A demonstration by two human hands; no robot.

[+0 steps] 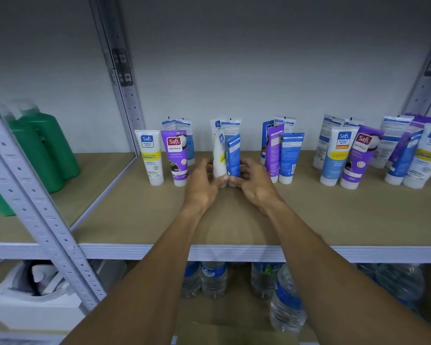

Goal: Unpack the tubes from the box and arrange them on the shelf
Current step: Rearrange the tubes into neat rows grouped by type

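Note:
Both my hands reach onto the wooden shelf. My left hand grips the base of a white tube that stands cap-down. Beside it, my right hand holds the base of a blue tube, turned with its back label toward me. The two tubes touch each other. Other tubes stand in groups along the shelf: a white and a purple one at the left, a purple and blue pair just right of my hands, and several more at the far right.
Green bottles stand on the neighbouring shelf at the left, behind a grey perforated upright. Water bottles fill the shelf below. The top edge of a cardboard box shows at the bottom. A white container sits lower left.

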